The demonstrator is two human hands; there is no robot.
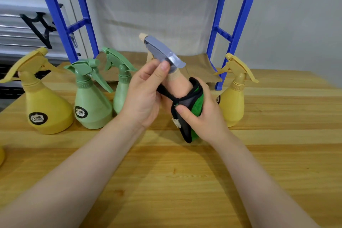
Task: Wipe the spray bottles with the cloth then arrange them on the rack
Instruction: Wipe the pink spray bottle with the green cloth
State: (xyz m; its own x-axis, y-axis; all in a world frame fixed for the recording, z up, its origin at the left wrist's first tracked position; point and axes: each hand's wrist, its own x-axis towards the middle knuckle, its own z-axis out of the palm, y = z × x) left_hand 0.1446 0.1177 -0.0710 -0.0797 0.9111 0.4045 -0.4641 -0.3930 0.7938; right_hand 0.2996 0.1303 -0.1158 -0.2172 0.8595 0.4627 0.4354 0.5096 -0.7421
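A beige spray bottle with a grey trigger head is held tilted above the wooden table. My left hand grips its neck, with the thumb on the grey head. My right hand wraps a green cloth with black edging around the bottle's body, which the cloth and fingers mostly hide. On the table stand a yellow bottle at far left, two green bottles beside it, and another yellow bottle at right.
A blue metal rack stands at the back of the table, with a brown paper sheet on its lowest level and a shelf above. A yellow object pokes in at the left edge. A black bracket hangs at back left.
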